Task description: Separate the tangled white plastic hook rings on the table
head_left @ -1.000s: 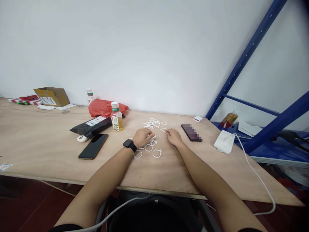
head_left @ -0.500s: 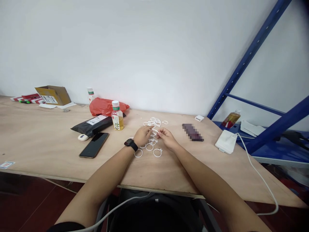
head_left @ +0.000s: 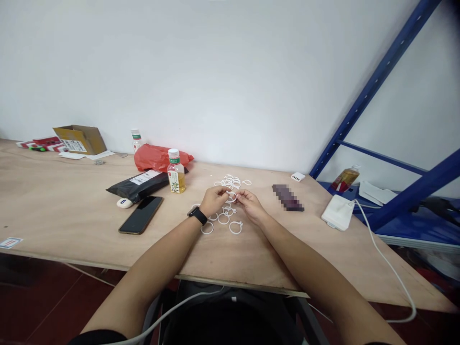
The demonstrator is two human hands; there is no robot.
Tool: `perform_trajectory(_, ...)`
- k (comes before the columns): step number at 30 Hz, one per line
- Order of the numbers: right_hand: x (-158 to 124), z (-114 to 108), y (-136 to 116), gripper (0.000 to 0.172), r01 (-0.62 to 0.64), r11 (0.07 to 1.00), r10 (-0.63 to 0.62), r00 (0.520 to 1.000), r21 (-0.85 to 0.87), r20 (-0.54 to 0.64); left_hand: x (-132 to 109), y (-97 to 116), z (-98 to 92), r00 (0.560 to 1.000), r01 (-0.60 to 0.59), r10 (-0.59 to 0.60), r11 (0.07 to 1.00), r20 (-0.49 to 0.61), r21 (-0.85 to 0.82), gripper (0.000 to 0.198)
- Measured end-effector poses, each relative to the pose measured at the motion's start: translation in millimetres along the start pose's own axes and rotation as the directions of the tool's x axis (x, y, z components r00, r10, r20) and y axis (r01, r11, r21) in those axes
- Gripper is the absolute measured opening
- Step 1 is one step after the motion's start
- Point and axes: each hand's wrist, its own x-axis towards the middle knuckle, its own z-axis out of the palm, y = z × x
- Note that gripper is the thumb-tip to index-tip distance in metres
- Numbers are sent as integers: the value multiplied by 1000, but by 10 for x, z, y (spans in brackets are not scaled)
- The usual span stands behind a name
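Between my two hands is a white ring (head_left: pixel 232 197), thin and round like a curtain ring. My left hand (head_left: pixel 214 200), with a black watch (head_left: pixel 197 214) on its wrist, pinches the ring's left side. At the ring's right side, my right hand (head_left: pixel 250 204) grips it between thumb and fingers. Several similar rings lie in a pile (head_left: pixel 230 181) just beyond my hands. Nearer to me on the table are more, among them a ring with a small tab (head_left: pixel 235 228) and another ring (head_left: pixel 207 228) by my left wrist.
Left of my hands stand a drink bottle (head_left: pixel 176 172), a black parcel (head_left: pixel 138 186), a phone (head_left: pixel 141 215) and a red plastic bag (head_left: pixel 160 158). To the right lie a blurred dark object (head_left: pixel 288 197), a white charger (head_left: pixel 297 177) and a white box with a cable (head_left: pixel 338 212).
My left fingers have shifted slightly on the ring, and more of the ring shows between my hands. The whole view has moved a little; the loose rings lie as before.
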Motion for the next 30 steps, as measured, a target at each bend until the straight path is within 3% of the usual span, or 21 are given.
perform_trajectory(3, 186, -139, 51, 26, 75, 967, -104, 988, -242, -110, 0, 51, -34, 998, 48, -45, 998, -44, 50, 21)
perform_trajectory(5, 343, -290, 74, 23, 84, 867, -203, 960, -491, -194, 2, 85, -63, 996, 59, -54, 995, -69, 80, 20)
perform_trajectory(7, 488, -444, 87, 25, 22, 679, -230, 956, -733, -184, 4, 108, -90, 995, 49, -40, 993, -86, 109, 24)
perform_trajectory(9, 598, -562, 94, 33, -33, 414, -211, 969, -910, -132, 2, 110, -109, 997, 40, -29, 989, -73, 145, 29)
perform_trajectory(12, 685, -634, 93, 42, -93, 107, -88, 991, -990, -103, -11, 80, -120, 998, 31, -44, 966, 44, 256, 31)
perform_trajectory(16, 645, -623, 52, 36, -107, 15, -39, 993, -994, -108, -49, 49, -93, 951, -120, -36, 873, 306, 474, 25)
perform_trajectory(18, 558, -617, 21, 32, -96, 32, -70, 993, -995, -98, -66, 48, -67, 933, -187, -16, 833, 360, 521, 23)
perform_trajectory(20, 438, -601, -6, 32, -60, 125, -82, 994, -990, -71, -73, 43, -41, 938, -202, 12, 829, 345, 521, 21)
perform_trajectory(23, 229, -516, -33, 31, 63, 469, -134, 991, -881, 0, -61, 12, -16, 959, -211, 85, 850, 269, 482, 26)
perform_trajectory(25, 95, -410, -49, 29, 121, 736, -145, 989, -666, 19, -49, -13, -10, 965, -236, 152, 862, 215, 448, 29)
perform_trajectory(27, -20, -287, -72, 30, 108, 857, -100, 994, -503, 43, -43, -17, -12, 959, -275, 216, 870, 185, 409, 30)
perform_trajectory(30, -137, -127, -122, 27, 99, 920, -99, 995, -378, 19, -53, 37, -25, 942, -319, 253, 879, 221, 355, 26)
